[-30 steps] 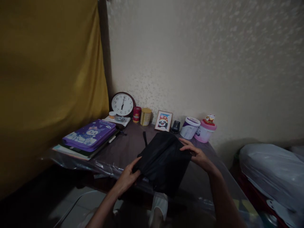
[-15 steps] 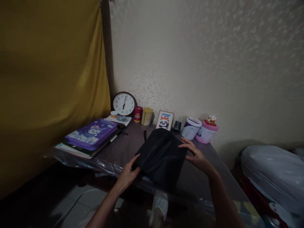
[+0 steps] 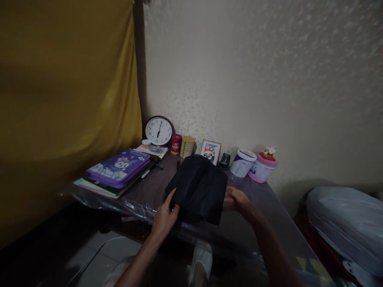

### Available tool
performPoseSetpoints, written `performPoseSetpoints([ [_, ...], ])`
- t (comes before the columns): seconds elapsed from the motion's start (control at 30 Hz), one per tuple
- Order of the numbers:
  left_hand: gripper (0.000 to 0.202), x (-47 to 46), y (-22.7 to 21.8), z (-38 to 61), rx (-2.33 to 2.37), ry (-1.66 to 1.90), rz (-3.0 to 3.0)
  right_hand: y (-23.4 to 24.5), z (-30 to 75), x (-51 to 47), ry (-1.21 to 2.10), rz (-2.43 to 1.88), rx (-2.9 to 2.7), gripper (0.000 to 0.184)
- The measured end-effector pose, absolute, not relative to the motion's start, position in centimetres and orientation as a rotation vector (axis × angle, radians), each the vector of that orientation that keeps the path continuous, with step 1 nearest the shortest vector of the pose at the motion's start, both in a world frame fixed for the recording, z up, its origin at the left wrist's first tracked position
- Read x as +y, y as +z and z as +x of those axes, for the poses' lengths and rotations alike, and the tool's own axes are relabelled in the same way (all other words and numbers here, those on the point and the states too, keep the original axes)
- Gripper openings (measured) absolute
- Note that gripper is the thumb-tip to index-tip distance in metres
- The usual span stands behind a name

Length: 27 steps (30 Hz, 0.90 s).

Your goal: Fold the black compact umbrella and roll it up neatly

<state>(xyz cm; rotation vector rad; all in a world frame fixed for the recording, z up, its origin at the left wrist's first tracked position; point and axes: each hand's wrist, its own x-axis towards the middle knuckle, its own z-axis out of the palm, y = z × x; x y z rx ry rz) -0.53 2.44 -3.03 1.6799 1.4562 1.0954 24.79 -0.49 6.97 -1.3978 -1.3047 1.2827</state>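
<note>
From the head camera, the black bag [image 3: 197, 185] lay flat on the plastic-covered table [image 3: 263, 211], its near corner close to the front edge. The left hand [image 3: 165, 215] pinched the bag's near-left corner, thumb on top and fingers beneath. The right hand [image 3: 237, 199] was curled against the bag's right edge; its fingertips were hidden by the fabric, so whether it gripped could not be told.

Bare tabletop lay to the right of the bag, out to the table's right edge. A narrower strip lay between the bag and the purple case [image 3: 119, 167], which sat on a stack of books at the left edge, a pen [image 3: 148, 173] just beside it.

Along the wall stood a clock [image 3: 159, 130], a red tin [image 3: 176, 144], a gold tin [image 3: 187, 146], a picture frame [image 3: 210, 152], a white tub [image 3: 244, 162] and a pink jar [image 3: 263, 168]. All four containers had lids on, so their contents were hidden. The bag's far end lay just before the frame.
</note>
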Motion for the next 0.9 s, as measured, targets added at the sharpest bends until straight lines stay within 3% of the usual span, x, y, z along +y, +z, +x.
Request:
performPoseSetpoints([
  [0.47, 0.056, 1.8, -2.6, 0.1, 1.581, 0.990, 1.901, 3.7, 23.8, 0.5, 1.253, -1.706, -1.120, 0.041],
  [0.9, 0.057, 2.1, -3.1, 0.5, 1.693, 0.900, 1.993, 4.5, 23.5, 0.0, 1.339, -1.563, -1.093, 0.020],
])
